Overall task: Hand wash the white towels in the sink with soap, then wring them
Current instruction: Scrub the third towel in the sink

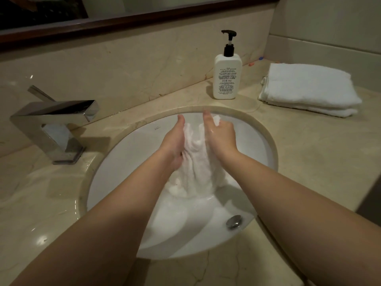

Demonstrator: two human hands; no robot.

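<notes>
A wet white towel (pixel 196 162) is bunched between my two hands above the white sink (pixel 127 153); its lower end trails down onto the sink's bottom. My left hand (pixel 175 143) presses the towel from the left, fingers wrapped into its folds. My right hand (pixel 220 135) grips it from the right, with a tuft of cloth sticking out past the fingers. A white soap bottle (pixel 225 77) with a black pump stands on the counter behind the sink. Folded white towels (pixel 307 87) lie stacked at the right.
A square chrome tap (pixel 53 118) stands at the sink's left, with no water visibly running. The metal drain plug (pixel 234 221) sits at the near right of the sink. The beige marble counter (pixel 309 162) surrounds the sink; a wall and a mirror frame rise behind.
</notes>
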